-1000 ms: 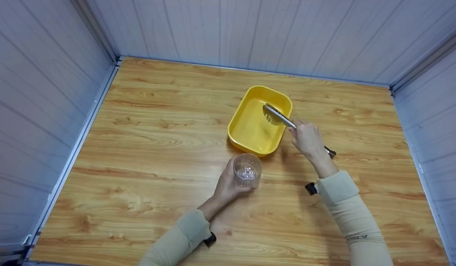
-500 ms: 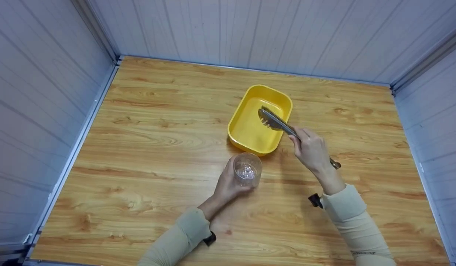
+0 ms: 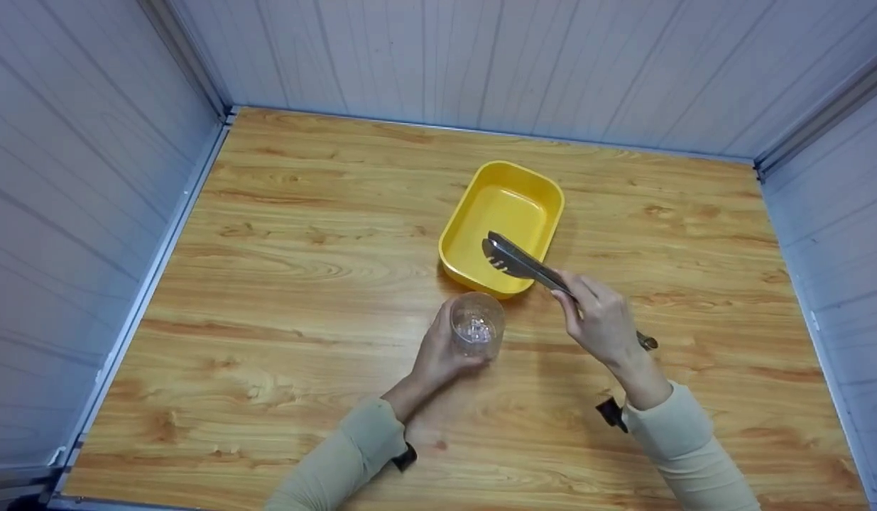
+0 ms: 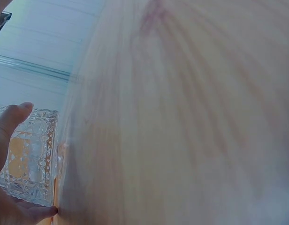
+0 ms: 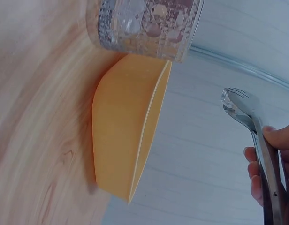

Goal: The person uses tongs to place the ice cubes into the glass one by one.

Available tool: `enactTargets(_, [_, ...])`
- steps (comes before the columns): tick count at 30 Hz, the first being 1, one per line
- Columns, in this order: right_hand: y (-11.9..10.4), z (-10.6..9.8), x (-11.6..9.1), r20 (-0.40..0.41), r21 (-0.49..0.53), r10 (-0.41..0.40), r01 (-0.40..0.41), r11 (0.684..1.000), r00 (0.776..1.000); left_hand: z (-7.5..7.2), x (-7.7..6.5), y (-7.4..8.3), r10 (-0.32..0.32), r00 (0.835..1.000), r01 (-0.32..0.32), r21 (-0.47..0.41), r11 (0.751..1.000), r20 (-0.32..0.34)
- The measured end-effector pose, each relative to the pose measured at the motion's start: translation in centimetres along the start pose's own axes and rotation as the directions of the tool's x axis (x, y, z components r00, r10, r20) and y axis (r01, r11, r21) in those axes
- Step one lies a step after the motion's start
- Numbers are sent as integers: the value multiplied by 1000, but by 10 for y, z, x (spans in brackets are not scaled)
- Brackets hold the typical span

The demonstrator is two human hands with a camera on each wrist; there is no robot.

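My left hand [image 3: 438, 355] grips a clear patterned glass [image 3: 478, 330] on the table, with its thumb and fingers around the sides. Several clear pieces seem to lie in the glass. In my right hand [image 3: 603, 323] are metal serving tongs [image 3: 527, 267], their heads above the near half of a yellow tub [image 3: 449, 245]. The right wrist view shows a small clear cube-like piece [image 5: 224, 97] pinched between the tips of the tongs [image 5: 254, 123]. The tub stands just beyond the glass. Part of the glass [image 4: 34, 154] is behind my left thumb in the left wrist view.
The wood-grain table [image 3: 282, 284] runs out to either side of the tub and my arms. Pale panel walls [image 3: 438, 64] enclose it at the back, left and right.
My right hand has drawn back toward me, bringing the tongs from the tub's far right part to above its near half. The left hand and glass stay in place.
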State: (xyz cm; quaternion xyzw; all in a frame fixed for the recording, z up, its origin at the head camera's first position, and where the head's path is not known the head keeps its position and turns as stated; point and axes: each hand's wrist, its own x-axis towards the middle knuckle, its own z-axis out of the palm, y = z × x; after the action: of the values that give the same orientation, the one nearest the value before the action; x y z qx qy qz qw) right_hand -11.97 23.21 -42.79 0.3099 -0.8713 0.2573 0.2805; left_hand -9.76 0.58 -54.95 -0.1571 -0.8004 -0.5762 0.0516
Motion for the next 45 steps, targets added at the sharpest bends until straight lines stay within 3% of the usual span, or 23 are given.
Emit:
enactTargets(15, [-17,-1,-22,64,64,-56,52,997,996,0,2,-2,31,1000,-30,-68,997,3])
enactTargets(24, [-21,2,-32,117,51,-59,54,997,991,0,1,-1,-8,1000,8,-30,1000,4])
enactTargets(31, [-21,5,-38,146,15,-54,52,999,988,0,2,-1,11,1000,-10,-38,999,2])
enactTargets(45, [-22,10,-50,136,42,-10,5,999,991,-1,1,0,-5,1000,5,-8,1000,15])
